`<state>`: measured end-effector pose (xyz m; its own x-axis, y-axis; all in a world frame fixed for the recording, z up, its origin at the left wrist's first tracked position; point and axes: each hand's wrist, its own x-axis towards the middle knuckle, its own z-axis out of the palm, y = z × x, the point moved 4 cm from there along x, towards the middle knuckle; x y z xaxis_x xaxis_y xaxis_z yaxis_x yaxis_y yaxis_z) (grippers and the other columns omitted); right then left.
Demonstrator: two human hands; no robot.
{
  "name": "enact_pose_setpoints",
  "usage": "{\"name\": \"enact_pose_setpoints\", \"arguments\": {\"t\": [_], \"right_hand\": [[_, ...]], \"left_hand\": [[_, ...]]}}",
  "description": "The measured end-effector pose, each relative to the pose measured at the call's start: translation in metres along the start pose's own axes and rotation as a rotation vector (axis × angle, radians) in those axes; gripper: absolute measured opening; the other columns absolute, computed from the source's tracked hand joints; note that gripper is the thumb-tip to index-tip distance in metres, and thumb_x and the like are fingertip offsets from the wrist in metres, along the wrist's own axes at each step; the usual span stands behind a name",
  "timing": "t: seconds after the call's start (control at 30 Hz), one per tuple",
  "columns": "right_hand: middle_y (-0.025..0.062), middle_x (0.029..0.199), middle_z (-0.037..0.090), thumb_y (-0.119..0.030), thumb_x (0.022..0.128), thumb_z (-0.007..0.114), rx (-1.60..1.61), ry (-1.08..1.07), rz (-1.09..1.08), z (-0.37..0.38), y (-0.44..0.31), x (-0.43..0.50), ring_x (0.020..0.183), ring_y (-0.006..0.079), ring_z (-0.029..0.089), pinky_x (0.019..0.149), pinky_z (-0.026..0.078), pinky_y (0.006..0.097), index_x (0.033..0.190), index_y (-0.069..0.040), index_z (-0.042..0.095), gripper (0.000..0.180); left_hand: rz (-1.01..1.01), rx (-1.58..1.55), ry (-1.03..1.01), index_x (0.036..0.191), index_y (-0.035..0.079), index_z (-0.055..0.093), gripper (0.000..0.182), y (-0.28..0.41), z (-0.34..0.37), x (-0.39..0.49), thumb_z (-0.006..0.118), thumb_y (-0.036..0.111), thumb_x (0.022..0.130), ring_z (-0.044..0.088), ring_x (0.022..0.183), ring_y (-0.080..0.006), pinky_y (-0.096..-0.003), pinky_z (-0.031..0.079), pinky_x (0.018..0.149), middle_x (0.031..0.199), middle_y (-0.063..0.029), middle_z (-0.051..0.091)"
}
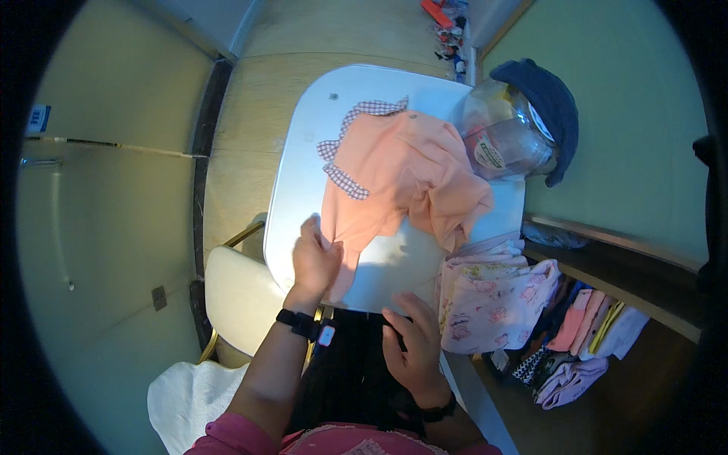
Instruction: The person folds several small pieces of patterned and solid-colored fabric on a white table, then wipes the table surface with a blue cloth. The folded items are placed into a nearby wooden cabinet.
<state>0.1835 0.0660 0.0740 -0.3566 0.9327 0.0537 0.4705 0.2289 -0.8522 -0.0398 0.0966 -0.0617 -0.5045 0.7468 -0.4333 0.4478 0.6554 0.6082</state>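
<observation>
A peach-coloured child's garment (381, 153) with checked ruffle trim lies spread and partly rumpled on the white table (296, 165). My left hand (317, 259) grips the garment's narrow lower left part, a sleeve or leg, between thumb and fingers at the table's near left edge. A watch with a lit face is on that wrist. My right hand (412, 341) hovers in front of the table's near edge, its fingers apart and holding nothing, with a dark band round the wrist. To its right, a folded pink printed cloth (495, 307) lies at the table's corner.
A large clear plastic jar (500, 131) with a dark blue cap (546, 114) over it stands at the table's far right. Folded clothes (586, 335) fill an open shelf at right. A cream chair (239, 296) is at left, with a white cloth (193, 398) nearer me.
</observation>
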Motion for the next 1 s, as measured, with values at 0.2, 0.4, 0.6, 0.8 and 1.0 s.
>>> {"name": "enact_pose_setpoints", "arguments": {"t": [0.2,0.4,0.6,0.8,1.0], "right_hand": [[0.0308,0.151,0.041,-0.011,0.089,0.071,-0.103,-0.065,-0.036,0.061,0.015,0.031,0.134,0.0514,0.046,0.109,0.040,0.0599,0.155,-0.007,0.036,0.075],[0.0289,0.146,0.049,-0.006,0.094,0.064,0.017,-0.044,-0.204,0.062,-0.013,0.059,0.126,0.0445,0.057,0.102,0.049,0.0497,0.150,-0.002,0.043,0.060],[0.0214,0.131,0.065,-0.001,0.095,0.058,0.049,-0.166,-0.165,0.045,-0.047,0.049,0.119,0.0371,0.064,0.099,0.053,0.0444,0.137,-0.003,0.059,0.042],[0.0198,0.123,0.069,-0.004,0.092,0.060,0.258,-0.357,-0.153,0.018,-0.077,0.019,0.113,0.0372,0.067,0.099,0.053,0.0430,0.126,-0.001,0.065,0.035],[0.0201,0.121,0.068,-0.001,0.087,0.060,0.440,-0.389,-0.231,0.022,-0.072,-0.027,0.116,0.0374,0.065,0.101,0.052,0.0427,0.115,-0.003,0.068,0.029]], "left_hand": [[0.161,-0.553,-0.163,0.120,-0.003,0.062,0.022,0.042,-0.027,-0.037,0.063,0.008,0.101,0.062,0.089,-0.0112,-0.0280,0.053,0.079,0.101,-0.0049,0.069],[0.514,-0.361,-0.236,0.118,0.001,0.066,0.024,0.075,-0.087,-0.087,0.065,0.005,0.094,0.060,0.093,-0.0171,-0.0294,0.050,0.083,0.094,-0.0067,0.061],[0.045,-0.871,-0.118,0.115,0.000,0.057,0.023,0.050,-0.099,-0.095,0.057,0.020,0.105,0.058,0.096,-0.0170,-0.0285,0.046,0.091,0.100,-0.0051,0.057],[-0.453,-1.267,-0.607,0.139,-0.007,0.050,0.046,0.051,-0.098,-0.082,0.058,0.022,0.104,0.068,0.105,-0.0179,-0.0298,0.056,0.088,0.115,-0.0121,0.069],[-0.328,-1.051,-0.484,0.145,-0.005,0.043,0.053,0.077,-0.098,-0.074,0.063,0.002,0.096,0.066,0.109,-0.0200,-0.0310,0.056,0.093,0.124,-0.0151,0.066]]}}
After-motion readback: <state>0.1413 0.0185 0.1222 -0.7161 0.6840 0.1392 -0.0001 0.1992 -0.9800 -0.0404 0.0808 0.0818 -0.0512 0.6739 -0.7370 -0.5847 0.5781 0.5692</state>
